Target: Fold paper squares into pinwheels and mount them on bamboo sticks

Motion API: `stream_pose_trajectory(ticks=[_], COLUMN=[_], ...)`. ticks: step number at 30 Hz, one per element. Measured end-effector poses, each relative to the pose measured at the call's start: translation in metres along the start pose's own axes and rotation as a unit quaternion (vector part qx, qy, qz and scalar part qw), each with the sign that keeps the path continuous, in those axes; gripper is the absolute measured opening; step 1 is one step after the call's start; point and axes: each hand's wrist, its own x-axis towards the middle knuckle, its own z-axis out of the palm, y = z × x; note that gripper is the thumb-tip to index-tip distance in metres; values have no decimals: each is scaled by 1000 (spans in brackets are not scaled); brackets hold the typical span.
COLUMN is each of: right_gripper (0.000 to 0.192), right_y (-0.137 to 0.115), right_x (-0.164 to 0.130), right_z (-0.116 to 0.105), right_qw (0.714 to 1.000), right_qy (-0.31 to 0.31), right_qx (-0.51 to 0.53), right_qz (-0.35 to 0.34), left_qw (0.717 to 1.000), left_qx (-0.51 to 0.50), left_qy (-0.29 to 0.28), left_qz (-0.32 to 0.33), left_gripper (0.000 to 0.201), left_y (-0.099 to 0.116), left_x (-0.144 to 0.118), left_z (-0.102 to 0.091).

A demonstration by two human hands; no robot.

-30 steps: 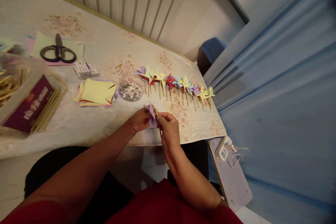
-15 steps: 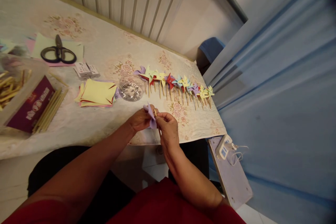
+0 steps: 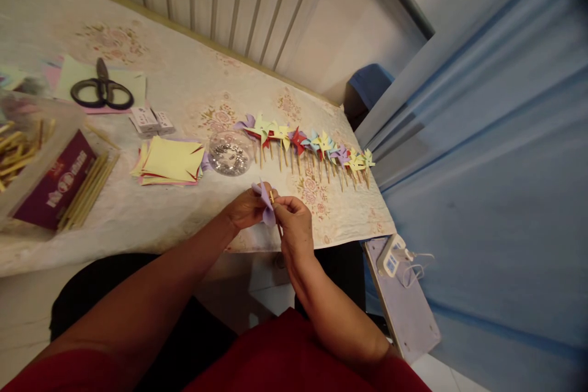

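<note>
Above the table's (image 3: 160,220) near edge, you hold folded purple paper (image 3: 267,212) and a stick (image 3: 271,197).
The fingers of your left hand (image 3: 245,208) grasp the paper; those of your right hand (image 3: 296,223) pinch the stick just beside it. Farther off sits a clear dish (image 3: 227,136), a paper stack (image 3: 169,158) to its left, pinwheels (image 3: 298,141) to its right.

Got 1 light purple paper pinwheel (image 3: 267,212), blades curled, up on edge, nearer and right of the round clear dish (image 3: 211,156); 1 tan stick (image 3: 271,197) just beside it, tilted, partly hidden.
</note>
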Motion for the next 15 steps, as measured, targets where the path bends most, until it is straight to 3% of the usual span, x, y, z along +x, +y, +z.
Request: stream_pose_trajectory(ticks=[15], right_gripper=[15], right_y=[7], right_x=[2], right_z=[-1], right_qw=[1000], right_qy=[3], right_qx=[-8], right_qz=[-11], left_qw=[1000], left_qx=[8], left_qy=[5], left_qz=[7], left_gripper=[32], left_y=[-1], left_x=[0], left_z=[-2])
